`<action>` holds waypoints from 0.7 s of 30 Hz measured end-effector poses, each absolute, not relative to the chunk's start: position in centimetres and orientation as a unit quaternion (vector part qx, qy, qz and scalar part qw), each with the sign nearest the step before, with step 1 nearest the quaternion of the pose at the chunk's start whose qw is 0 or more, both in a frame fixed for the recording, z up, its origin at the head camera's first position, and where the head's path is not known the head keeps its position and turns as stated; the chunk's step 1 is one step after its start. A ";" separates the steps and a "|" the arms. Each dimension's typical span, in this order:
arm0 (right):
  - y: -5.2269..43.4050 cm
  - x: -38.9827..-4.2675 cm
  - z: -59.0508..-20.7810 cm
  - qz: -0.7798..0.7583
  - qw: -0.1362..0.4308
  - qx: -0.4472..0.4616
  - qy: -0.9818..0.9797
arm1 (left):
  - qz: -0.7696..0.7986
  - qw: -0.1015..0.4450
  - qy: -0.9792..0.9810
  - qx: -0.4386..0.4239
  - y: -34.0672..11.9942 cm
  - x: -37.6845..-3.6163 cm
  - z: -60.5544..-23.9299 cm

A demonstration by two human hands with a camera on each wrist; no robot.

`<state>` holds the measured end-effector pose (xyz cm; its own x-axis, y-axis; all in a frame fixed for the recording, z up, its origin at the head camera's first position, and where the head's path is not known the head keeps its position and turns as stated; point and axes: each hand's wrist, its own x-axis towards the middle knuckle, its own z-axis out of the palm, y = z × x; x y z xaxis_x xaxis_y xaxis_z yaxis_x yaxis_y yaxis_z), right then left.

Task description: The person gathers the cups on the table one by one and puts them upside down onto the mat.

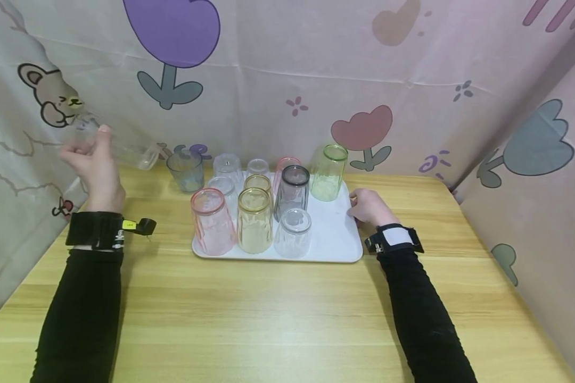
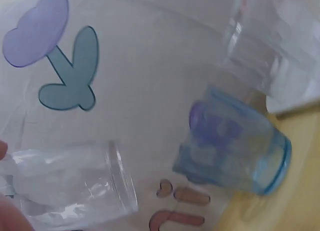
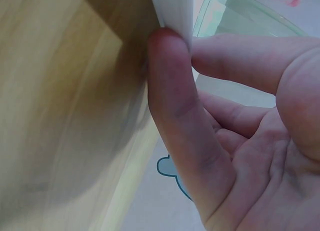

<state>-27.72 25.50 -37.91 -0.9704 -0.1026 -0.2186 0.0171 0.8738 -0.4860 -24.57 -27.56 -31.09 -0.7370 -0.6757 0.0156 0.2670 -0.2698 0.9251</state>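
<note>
At the left, my left hand point(image 1: 96, 170) grips a clear glass point(image 1: 129, 151) by one end and holds it up, tilted nearly sideways. In the left wrist view that clear glass point(image 2: 70, 186) points toward a blue glass point(image 2: 235, 146). The blue glass point(image 1: 187, 173) stands on the table just left of a white tray point(image 1: 335, 234). My right hand point(image 1: 371, 206) pinches the tray's right edge, with thumb and a finger on either side of the rim in the right wrist view. Several glasses stand on the tray, among them a green glass point(image 1: 329, 175) near this hand.
Front glasses on the tray include a pink glass point(image 1: 214, 226), a yellow glass point(image 1: 255, 223) and a clear one; a dark grey glass point(image 1: 292, 197) stands behind. A patterned curtain point(image 1: 263, 64) hangs along the back and sides of the wooden table point(image 1: 249, 319).
</note>
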 end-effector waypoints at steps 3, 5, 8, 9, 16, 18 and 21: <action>25.5 -27.7 -37.9 -0.248 0.119 -0.023 0.961 | -0.803 0.291 -0.491 0.168 -27.1 -24.4 -30.9; 25.6 -27.7 -37.8 -0.246 0.120 -0.022 0.961 | -0.827 0.271 -0.471 0.145 -26.6 -24.4 -30.8; 25.6 -27.6 -37.8 -0.246 0.122 -0.022 0.961 | -0.850 0.235 -0.456 0.123 -25.7 -24.4 -30.6; 25.6 -27.6 -37.8 -0.246 0.122 -0.022 0.961 | -0.855 0.224 -0.454 0.114 -25.3 -24.3 -30.5; 25.7 -27.7 -37.8 -0.246 0.123 -0.027 0.961 | -0.891 0.170 -0.417 0.057 -22.0 -23.9 -30.5; 25.7 -27.7 -37.8 -0.246 0.124 -0.029 0.961 | -0.897 0.147 -0.413 0.051 -21.0 -23.6 -30.4; 25.7 -27.7 -37.7 -0.247 0.126 -0.032 0.960 | -0.904 0.117 -0.410 0.039 -19.9 -23.1 -30.3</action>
